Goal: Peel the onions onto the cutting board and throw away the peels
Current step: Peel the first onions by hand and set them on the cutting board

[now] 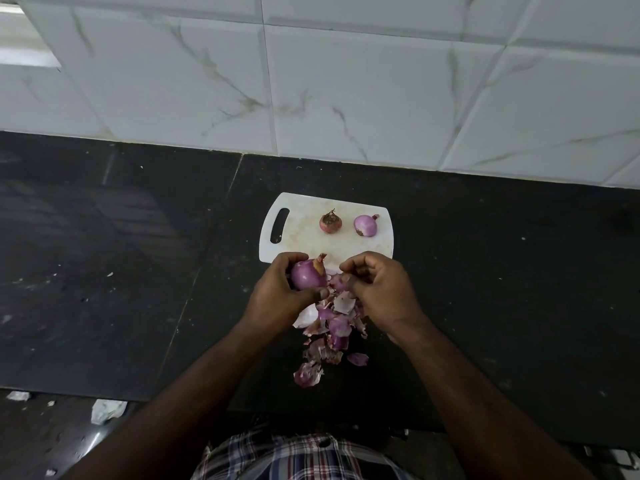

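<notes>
At near edge of white cutting board [346, 202], on dark surface [121, 271]: left hand [277, 292], fingers wrapped round mostly peeled red onion [307, 276], dry skin left at its tip. Right of it, right hand [379, 289], fingers pinching loose peel strip [337, 283]. Below hands, peel pile [332, 336] spilling off board's near edge onto surface. Far side of board: unpeeled onion [330, 222], then peeled onion [365, 225] to its right. Judgement: one done, one nearly, one untouched; peels not yet thrown away.

The left hand [277, 292] covers part of the onion [308, 276]; both hands hide the cutting board [304, 209] near edge.
</notes>
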A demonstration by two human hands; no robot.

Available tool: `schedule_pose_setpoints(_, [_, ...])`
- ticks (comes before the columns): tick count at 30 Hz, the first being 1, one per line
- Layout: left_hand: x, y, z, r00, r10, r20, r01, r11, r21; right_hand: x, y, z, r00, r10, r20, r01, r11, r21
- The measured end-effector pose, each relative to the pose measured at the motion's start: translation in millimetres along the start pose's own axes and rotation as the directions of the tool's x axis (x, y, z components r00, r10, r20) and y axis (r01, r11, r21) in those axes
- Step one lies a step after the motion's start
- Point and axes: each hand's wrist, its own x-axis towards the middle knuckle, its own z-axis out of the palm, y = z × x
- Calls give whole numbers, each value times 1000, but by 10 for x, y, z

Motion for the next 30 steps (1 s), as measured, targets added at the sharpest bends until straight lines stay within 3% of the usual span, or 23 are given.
schedule_pose_setpoints(5, [-25,3,30,1000,3,-9,-3,999,-41,2,46,-56,985,78,156,-45,977,-208])
schedule_pose_setpoints(9, [-38,20,80,1000,22,-1,-22,1000,-20,9,-55,53,999,25,26,-24,999,-38])
schedule_pose_setpoints(15, [-109,107,108,996,86,-3,-85,993,77,-10,-86,229,994,60,-88,-49,991,127])
schedule_pose_setpoints(24, [-193,146,157,986,166,9,-165,976,144,26,-47,236,984,102,-148,-84,989,120])
schedule_pose_setpoints(30, [-203,160,154,987,150,-49,-144,983,112,42,-61,205,985,143,-97,-122,973,197])
